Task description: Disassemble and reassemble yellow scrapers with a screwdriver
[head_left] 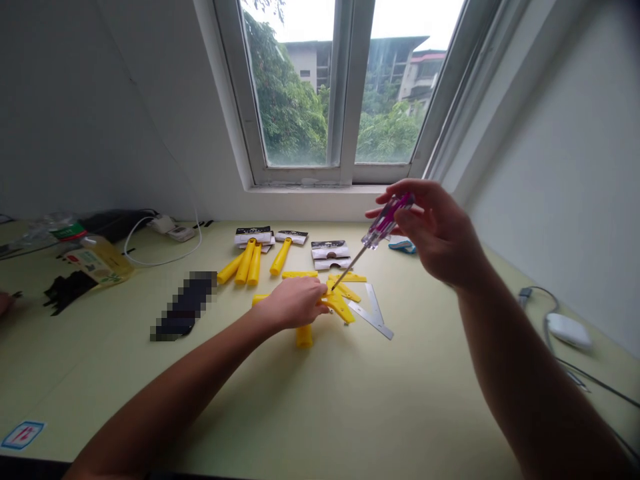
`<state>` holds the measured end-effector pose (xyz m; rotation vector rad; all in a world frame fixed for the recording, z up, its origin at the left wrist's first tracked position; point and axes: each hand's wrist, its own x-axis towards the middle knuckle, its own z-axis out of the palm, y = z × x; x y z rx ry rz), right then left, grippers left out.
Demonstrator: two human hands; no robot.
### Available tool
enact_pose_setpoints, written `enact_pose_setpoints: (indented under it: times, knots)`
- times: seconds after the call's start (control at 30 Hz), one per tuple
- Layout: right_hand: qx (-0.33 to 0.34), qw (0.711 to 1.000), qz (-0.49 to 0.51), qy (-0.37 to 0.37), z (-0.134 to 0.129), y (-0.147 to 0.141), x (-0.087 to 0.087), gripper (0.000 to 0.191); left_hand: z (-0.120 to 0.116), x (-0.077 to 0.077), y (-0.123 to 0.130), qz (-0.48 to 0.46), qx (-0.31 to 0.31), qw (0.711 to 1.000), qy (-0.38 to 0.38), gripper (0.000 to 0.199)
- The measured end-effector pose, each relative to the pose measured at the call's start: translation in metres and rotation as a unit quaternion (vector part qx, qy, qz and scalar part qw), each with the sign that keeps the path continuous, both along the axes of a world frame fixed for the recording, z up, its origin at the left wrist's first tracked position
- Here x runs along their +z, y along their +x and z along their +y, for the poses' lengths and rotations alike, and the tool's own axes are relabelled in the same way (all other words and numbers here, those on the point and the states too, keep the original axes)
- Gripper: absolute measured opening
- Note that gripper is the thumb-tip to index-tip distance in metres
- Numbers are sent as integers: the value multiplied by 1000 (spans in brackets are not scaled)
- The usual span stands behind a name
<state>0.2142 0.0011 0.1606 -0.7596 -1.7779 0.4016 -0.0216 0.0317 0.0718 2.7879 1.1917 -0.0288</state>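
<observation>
My right hand [435,233] is closed around the clear and purple handle of a screwdriver [384,221], whose shaft slants down to the left. Its tip meets a yellow plastic scraper piece [341,307] or lies just above it. Wrapped round that piece is my left hand [299,302], which hides part of it. Beneath and beside the left hand, more yellow plastic [304,336] shows. Thin metal blades [373,319] lie on the table just right of the yellow pieces.
Yellow handles [243,263] with card labels lie behind my left hand, near another card [331,253]. A pixelated dark object [185,308] and a bottle [95,253] are at left. A white case [569,331] and cables lie at right. Part of another person's hand [6,302] shows at far left.
</observation>
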Motion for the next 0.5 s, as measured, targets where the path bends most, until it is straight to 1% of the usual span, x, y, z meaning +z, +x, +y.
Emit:
enact_pose_setpoints:
  times: [0.07,0.13,0.33,0.5]
  knots:
    - [10,1000,-6,-4,1,-3,-2,19,-1,1,-4,17,-13,1000,-5,23]
    - [12,1000,-2,-8,2,-4,-4,19,0,1,-6,28,-12,1000,-6,22]
    - [1,1000,21,-19,2,2,-3,19,5,1,-9,48,-12,999,-9,22]
    - [-7,1000,18,-11,4,4,-3,19,5,8,-13,54,-8,998,5,19]
